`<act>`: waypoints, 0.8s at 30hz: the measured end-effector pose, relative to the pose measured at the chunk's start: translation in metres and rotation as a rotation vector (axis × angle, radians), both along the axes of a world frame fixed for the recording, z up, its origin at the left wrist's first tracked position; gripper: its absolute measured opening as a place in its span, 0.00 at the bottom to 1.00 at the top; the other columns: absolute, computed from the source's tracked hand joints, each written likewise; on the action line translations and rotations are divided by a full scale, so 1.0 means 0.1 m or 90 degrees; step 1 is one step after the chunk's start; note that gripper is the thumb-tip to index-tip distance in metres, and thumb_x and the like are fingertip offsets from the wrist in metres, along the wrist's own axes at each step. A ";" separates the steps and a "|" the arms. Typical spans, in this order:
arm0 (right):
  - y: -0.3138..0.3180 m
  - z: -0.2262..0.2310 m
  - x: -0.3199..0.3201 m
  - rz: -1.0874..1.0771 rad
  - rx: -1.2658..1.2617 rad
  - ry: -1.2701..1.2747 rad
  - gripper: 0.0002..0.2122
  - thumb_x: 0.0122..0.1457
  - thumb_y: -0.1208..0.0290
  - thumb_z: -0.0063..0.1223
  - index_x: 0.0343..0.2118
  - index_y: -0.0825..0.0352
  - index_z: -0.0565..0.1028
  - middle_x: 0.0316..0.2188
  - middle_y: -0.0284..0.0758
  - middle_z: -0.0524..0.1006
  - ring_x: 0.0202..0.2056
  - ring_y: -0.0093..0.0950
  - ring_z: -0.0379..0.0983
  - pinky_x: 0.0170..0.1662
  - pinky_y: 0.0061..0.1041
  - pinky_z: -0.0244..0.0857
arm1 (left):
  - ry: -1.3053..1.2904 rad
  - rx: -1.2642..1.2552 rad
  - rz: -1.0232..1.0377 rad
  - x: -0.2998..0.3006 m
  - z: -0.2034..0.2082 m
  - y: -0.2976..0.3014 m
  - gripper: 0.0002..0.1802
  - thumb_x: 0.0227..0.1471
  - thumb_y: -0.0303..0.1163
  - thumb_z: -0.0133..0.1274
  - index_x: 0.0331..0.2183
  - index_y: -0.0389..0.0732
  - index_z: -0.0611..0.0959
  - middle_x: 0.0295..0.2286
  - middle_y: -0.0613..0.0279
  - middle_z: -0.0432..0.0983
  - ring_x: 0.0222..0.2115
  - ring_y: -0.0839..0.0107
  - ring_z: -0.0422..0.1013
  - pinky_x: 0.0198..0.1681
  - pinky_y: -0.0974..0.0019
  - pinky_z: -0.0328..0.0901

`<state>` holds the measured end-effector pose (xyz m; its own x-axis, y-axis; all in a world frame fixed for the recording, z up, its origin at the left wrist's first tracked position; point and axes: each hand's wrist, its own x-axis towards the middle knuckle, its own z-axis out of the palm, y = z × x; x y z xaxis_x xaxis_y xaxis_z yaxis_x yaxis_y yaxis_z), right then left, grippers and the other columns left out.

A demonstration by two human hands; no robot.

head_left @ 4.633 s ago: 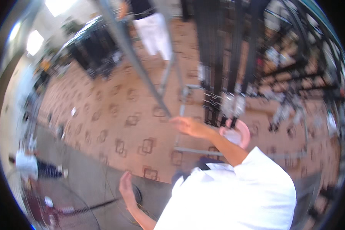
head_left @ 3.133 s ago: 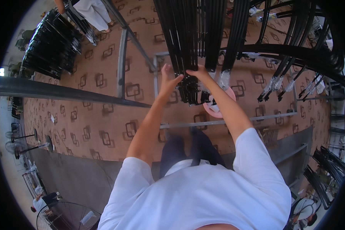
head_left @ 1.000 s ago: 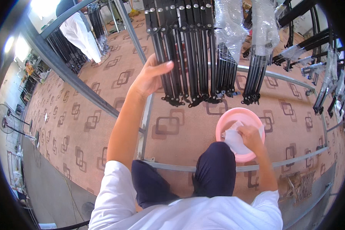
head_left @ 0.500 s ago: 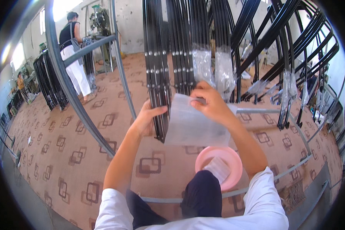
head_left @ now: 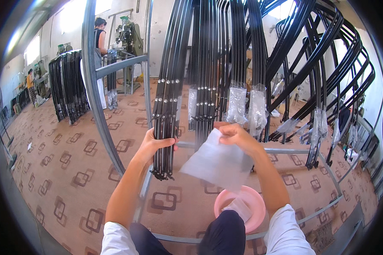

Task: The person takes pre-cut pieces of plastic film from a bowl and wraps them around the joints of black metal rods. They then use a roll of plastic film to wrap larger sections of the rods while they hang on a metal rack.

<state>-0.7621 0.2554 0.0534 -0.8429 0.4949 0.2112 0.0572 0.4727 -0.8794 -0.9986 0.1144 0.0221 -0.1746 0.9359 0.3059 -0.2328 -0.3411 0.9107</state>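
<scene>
My left hand [head_left: 156, 145] is closed around a bundle of thin black metal rods [head_left: 162, 127], near their lower ends. Rows of silver rivets cross the bundle above my fingers. To the right, my right hand [head_left: 236, 138] pinches the top edge of a translucent plastic bag [head_left: 219, 163], which hangs tilted and looks flat. The bag is apart from the rods' lower tips. Beside the held bundle hangs another group of black rods [head_left: 205, 102] with bare ends. Farther right, more bundles have clear plastic bags [head_left: 237, 104] over their lower ends.
A pink basin [head_left: 259, 208] holding more bags stands on the patterned floor by my knee. Grey metal frame bars [head_left: 92, 85] rise at left and run low around me. Bent black rods [head_left: 327, 59] crowd the right. Another person [head_left: 100, 46] stands by a green machine [head_left: 130, 36].
The held rods have come apart from the neighbouring bundle, toward the left. The bag has swung into a tilt and moved away from the rods. My view has shifted too.
</scene>
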 end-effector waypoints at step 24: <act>0.12 -0.30 -0.28 -0.021 -0.447 0.322 0.05 0.41 0.78 0.43 0.20 0.73 0.72 0.33 0.44 0.73 0.34 0.31 0.70 0.38 0.27 0.64 | 0.040 0.109 0.133 -0.30 -0.05 -0.06 0.14 0.35 0.20 0.54 0.29 0.34 0.71 0.21 0.57 0.72 0.19 0.74 0.70 0.24 0.72 0.65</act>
